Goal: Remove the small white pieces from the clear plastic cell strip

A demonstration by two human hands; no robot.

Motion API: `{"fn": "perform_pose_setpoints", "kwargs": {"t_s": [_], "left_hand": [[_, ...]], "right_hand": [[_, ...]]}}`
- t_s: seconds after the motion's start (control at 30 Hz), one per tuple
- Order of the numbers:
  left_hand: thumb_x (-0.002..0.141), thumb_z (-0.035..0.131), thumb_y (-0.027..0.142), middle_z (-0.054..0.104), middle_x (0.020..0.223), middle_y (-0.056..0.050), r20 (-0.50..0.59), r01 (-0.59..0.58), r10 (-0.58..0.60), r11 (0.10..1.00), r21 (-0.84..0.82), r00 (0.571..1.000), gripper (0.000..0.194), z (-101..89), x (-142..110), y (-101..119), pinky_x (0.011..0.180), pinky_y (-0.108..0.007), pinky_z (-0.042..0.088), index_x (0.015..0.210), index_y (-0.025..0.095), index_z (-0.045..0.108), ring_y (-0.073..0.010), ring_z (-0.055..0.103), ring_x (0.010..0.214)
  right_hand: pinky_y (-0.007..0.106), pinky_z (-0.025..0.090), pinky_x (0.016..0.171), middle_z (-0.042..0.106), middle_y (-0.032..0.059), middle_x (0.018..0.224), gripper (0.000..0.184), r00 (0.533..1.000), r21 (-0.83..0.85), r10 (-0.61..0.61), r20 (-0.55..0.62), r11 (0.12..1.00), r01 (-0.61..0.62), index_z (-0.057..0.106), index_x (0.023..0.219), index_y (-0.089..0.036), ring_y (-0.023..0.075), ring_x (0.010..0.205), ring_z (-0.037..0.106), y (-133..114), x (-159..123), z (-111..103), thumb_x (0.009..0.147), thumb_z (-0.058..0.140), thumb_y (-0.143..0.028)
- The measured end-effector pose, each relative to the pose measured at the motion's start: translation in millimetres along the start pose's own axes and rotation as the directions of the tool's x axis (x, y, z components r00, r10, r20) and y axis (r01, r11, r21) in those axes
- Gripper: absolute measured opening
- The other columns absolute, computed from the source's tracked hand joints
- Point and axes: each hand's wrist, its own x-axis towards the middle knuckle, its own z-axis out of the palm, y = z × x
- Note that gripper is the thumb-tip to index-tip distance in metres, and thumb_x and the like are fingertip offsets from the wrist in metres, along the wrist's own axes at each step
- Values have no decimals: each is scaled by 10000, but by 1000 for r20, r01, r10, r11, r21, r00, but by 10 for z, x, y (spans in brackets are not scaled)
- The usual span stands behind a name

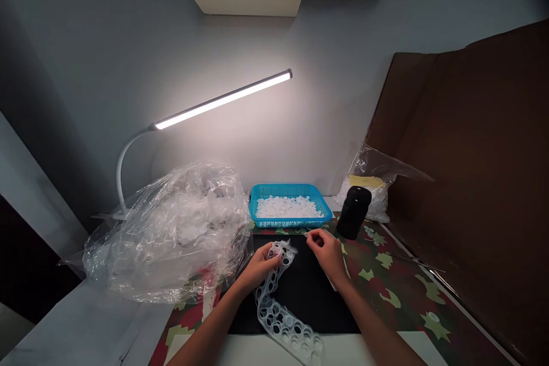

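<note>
My left hand (261,266) is closed on the upper end of a limp, translucent white plastic strip punched with round holes (285,323). The strip hangs down over a black mat (330,303) and curves towards the front edge. To its right, my right hand (326,251) is raised over the mat, thumb and fingertips pinched together. A small pale bit seems to show at those fingertips, too small to name. Just beyond both hands stands a blue plastic basket (291,223) holding many small white discs (289,207).
A big clear plastic bag (171,240) of whitish material fills the left side. Right of the basket are a black cylindrical container (354,213) and a clear bag with white contents (377,203). A lit lamp (223,102) hangs above; a brown cardboard panel (463,183) borders the right.
</note>
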Motion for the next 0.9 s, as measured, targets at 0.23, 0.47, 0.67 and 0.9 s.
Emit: {"fn": "perform_pose_setpoints", "kwargs": {"t_s": [0.23, 0.47, 0.67, 0.9], "left_hand": [[641, 519, 222, 363, 603, 0, -116, 91, -93, 996, -20, 989, 211, 20, -12, 116, 430, -155, 236, 746, 77, 406, -33, 306, 484], [691, 581, 354, 384, 615, -2, -152, 120, -109, 990, 69, 982, 366, 11, -39, 102, 435, -157, 289, 875, 61, 464, -35, 340, 491], [663, 612, 301, 445, 656, -22, -135, 92, -87, 995, 38, 987, 367, 17, -18, 91, 434, -156, 281, 884, 38, 482, -39, 375, 497], [658, 620, 328, 458, 667, -27, -114, 82, -76, 995, 48, 991, 387, 16, -20, 94, 434, -162, 304, 880, 38, 492, -50, 418, 493]], "right_hand": [[203, 365, 584, 530, 6, 713, 250, 999, 106, 17, -29, 994, -14, 574, 764, -152, 88, 613, 462, -52, -3, -33, 770, 495, -389], [196, 358, 590, 513, -22, 755, 152, 973, 93, -216, 80, 974, 208, 548, 789, -183, 61, 640, 450, -318, -141, 17, 819, 458, -302], [208, 342, 619, 513, -33, 774, 109, 928, 101, -320, 190, 947, 306, 542, 825, -198, 62, 669, 447, -348, -191, 59, 822, 452, -259], [212, 340, 665, 524, -29, 808, 137, 914, 81, -312, 259, 950, 301, 548, 833, -193, 68, 737, 472, -317, -196, 75, 832, 437, -273]]}}
